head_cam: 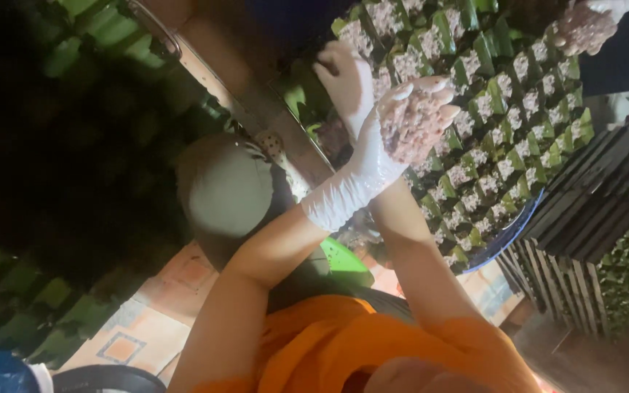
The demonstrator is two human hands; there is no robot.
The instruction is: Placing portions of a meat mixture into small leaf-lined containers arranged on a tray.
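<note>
Left hand [402, 135]: white-gloved, grip cupped around a pinkish minced-filling lump [415, 124].
Right hand [347, 80]: gloved, fingers apart (touching the lump).
Behind lump: green leaf-wrapped parcels [507, 138] in rows.

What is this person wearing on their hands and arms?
Both hands wear thin, whitish see-through disposable gloves: the left hand and the right hand. The left glove's cuff is wrinkled and ends just past the wrist. Both forearms are bare, and an orange garment covers the body below.
</note>
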